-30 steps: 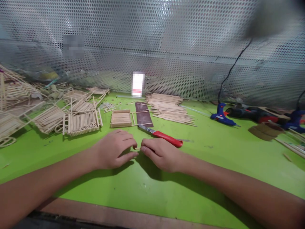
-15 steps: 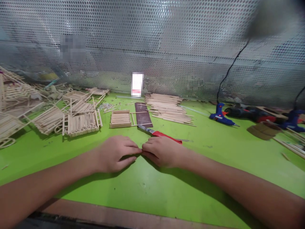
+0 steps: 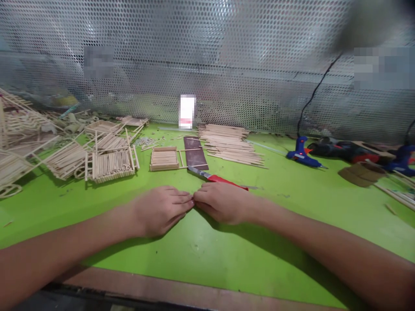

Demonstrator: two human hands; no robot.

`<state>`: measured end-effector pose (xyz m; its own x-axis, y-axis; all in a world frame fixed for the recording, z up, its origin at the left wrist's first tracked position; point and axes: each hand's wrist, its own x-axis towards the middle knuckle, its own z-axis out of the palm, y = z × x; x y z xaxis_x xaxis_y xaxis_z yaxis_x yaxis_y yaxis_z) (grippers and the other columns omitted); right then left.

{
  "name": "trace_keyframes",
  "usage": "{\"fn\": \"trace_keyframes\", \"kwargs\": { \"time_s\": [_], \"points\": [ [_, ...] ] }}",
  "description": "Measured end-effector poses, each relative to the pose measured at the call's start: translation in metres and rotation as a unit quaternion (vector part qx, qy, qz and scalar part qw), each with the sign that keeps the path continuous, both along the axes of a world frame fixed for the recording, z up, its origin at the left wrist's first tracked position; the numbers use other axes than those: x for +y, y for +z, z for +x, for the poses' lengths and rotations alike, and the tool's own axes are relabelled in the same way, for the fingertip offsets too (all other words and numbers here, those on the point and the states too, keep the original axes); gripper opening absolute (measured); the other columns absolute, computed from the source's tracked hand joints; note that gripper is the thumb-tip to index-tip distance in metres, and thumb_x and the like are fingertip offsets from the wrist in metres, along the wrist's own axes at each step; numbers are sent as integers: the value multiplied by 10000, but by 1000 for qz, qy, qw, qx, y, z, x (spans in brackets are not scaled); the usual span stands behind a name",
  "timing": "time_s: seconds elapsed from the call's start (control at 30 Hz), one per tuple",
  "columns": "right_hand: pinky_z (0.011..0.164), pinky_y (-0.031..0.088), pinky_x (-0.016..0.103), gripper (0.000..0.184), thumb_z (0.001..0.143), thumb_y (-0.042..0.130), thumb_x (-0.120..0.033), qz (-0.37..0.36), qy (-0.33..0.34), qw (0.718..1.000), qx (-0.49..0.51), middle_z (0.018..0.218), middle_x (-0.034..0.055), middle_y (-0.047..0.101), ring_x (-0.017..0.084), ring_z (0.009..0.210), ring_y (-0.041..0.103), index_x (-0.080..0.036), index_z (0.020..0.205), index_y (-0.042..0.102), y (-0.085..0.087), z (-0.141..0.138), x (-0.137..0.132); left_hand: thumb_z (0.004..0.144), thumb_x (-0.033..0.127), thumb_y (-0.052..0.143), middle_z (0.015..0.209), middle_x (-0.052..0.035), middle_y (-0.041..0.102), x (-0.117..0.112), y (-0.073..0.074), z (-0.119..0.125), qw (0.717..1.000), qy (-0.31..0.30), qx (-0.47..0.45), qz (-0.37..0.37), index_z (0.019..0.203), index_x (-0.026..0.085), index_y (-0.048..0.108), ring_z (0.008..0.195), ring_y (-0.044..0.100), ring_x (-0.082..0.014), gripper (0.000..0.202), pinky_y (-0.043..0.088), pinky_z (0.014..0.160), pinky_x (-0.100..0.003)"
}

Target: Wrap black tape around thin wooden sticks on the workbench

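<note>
Over the green tabletop, my left hand and my right hand meet at the fingertips. The left fingers are pressed together and point to the right, with the thumb tucked beneath. My right hand is closed, its fingers curled toward the left ones. Whatever lies between the fingertips, if anything, is hidden. Just behind the right hand is a utility knife with a red handle, its blade pointing to the left. Beyond that, a small tray of thin wooden sticks sits beside a dark brown rectangular sheet.
A pile of loose sticks lies at the back. Several stick-built pieces crowd the left side. To the right are a blue glue gun and a brown tape roll. A perforated metal panel stands behind.
The left thumb has drawn in under the fingers, closing the gap that showed before. Both hands stay in about the same place; the view has shifted slightly.
</note>
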<state>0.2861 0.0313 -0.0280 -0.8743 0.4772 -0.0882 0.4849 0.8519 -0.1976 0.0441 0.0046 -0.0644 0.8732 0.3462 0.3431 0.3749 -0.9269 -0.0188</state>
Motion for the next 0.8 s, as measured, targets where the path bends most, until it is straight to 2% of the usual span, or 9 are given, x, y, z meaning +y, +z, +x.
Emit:
{"fn": "trace_keyframes", "kwargs": {
  "time_s": [0.13, 0.37, 0.6, 0.8],
  "points": [
    [688, 435, 301, 262, 1052, 462, -239, -33, -9, 999, -22, 875, 74, 714, 172, 725, 602, -148, 979, 697, 6, -4, 4, 983, 145, 468, 1303, -160, 724, -6, 2, 3, 999, 25, 37, 1, 1310, 72, 670, 1140, 734, -265, 391, 589, 1001, -423],
    [693, 442, 284, 250, 1034, 487, -224, -103, -24, 993, -59, 961, 85, 754, 186, 780, 645, -156, 1056, 727, 14, -10, 14, 989, 144, 460, 1323, -176, 712, -10, 5, 6, 996, 60, 63, -19, 1338, 82, 650, 1178, 713, -285, 402, 537, 1067, -481],
    [673, 429, 289, 289, 1040, 465, -210, -99, -33, 989, -103, 958, 97, 765, 183, 735, 625, -139, 1086, 740, 19, -17, 16, 1011, 141, 433, 1316, -190, 712, -10, 6, 7, 995, 55, 64, -43, 1334, 67, 658, 1185, 711, -293, 401, 478, 1145, -515],
    [691, 433, 290, 320, 1046, 456, -211, -106, -37, 984, -138, 987, 107, 770, 180, 732, 611, -129, 1141, 751, 22, -22, 20, 992, 126, 455, 1310, -177, 718, -6, 4, 5, 995, 48, 50, -67, 1313, 97, 682, 1189, 710, -280, 394, 455, 1177, -508]
  ]
}}
